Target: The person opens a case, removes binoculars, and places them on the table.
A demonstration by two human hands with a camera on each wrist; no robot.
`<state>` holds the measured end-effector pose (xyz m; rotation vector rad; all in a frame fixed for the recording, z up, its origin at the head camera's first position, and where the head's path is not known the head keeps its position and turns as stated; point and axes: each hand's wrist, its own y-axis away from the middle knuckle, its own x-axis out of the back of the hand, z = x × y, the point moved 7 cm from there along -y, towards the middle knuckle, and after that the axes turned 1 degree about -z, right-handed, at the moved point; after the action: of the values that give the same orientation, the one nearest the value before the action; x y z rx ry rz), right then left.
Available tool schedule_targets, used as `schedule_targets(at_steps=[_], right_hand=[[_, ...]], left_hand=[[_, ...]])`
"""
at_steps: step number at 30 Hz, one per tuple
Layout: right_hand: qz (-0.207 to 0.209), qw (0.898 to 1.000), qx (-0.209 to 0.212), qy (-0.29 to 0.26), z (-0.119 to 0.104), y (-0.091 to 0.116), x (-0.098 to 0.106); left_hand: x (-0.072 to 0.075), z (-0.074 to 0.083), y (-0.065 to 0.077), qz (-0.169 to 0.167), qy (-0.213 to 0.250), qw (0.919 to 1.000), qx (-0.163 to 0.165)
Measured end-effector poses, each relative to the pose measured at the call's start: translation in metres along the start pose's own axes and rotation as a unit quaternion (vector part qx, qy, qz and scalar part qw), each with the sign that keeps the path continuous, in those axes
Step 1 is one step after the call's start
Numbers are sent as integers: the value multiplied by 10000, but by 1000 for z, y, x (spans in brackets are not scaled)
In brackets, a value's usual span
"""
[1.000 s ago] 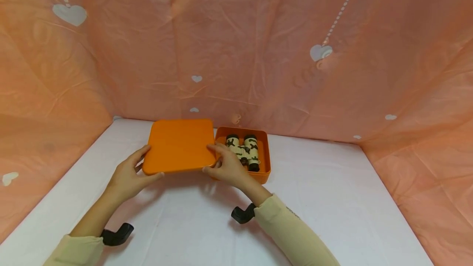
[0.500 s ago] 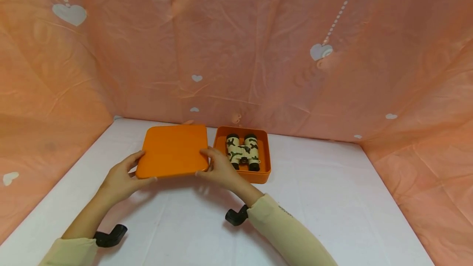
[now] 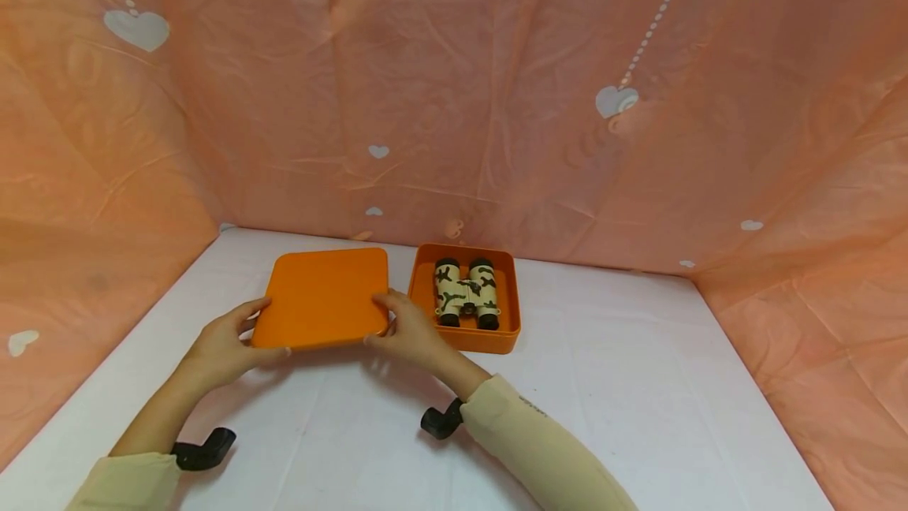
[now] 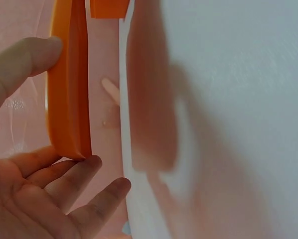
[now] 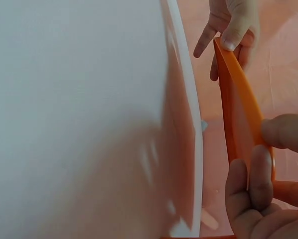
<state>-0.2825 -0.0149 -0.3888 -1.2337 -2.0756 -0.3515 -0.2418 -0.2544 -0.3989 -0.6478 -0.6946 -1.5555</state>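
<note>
An orange rectangular lid (image 3: 322,298) is held above the white table between both hands. My left hand (image 3: 223,347) grips its left front corner, thumb on the near edge and fingers at the side, as the left wrist view also shows on the lid (image 4: 67,99). At the right edge my right hand (image 3: 411,330) pinches the lid (image 5: 243,99), some fingertips under its rim. To the right stands an open orange box (image 3: 507,342), apart from the lid. Inside the box lie camouflage-patterned binoculars (image 3: 467,292) with black ends.
White cloth covers the table (image 3: 603,385). Pink fabric (image 3: 454,101) with white hearts rises along the back and both sides. Black wrist mounts (image 3: 206,449) sit below each hand. The lid casts a shadow on the table.
Both hands have carried the lid left and toward the front, away from the box. The binoculars, partly covered by the right hand before, now show whole. The box stays in place.
</note>
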Motion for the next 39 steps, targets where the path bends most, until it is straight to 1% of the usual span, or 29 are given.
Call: schedule_targets(at_steps=[7,11,14,19,25,30,34,39], right_hand=[[-201,9995,113,204,0,-5,-9],[-294,9984,156,463,1,-8,-14],[-366,9975,90,592,3,-9,-17],[-474,9975,-62,519,6,-10,-21],[-668,9960,-259,526,9,-7,-25],[-760,9950,-259,601,12,-5,-29],[-768,9944,-247,680,15,-6,-31],[-754,9943,-350,662,19,-7,-33]], left_hand=[[-4,-4,1,-131,-107,9998,95],[-5,-7,0,-210,-232,9993,196],[-6,-9,-1,-283,-288,9988,283],[-9,-12,-2,-395,-311,9980,393],[-10,-13,-2,-440,-427,9973,413],[-11,-13,-2,-433,-486,9972,367],[-12,-14,-3,-456,-522,9968,403],[-13,-16,-5,-480,-555,9962,478]])
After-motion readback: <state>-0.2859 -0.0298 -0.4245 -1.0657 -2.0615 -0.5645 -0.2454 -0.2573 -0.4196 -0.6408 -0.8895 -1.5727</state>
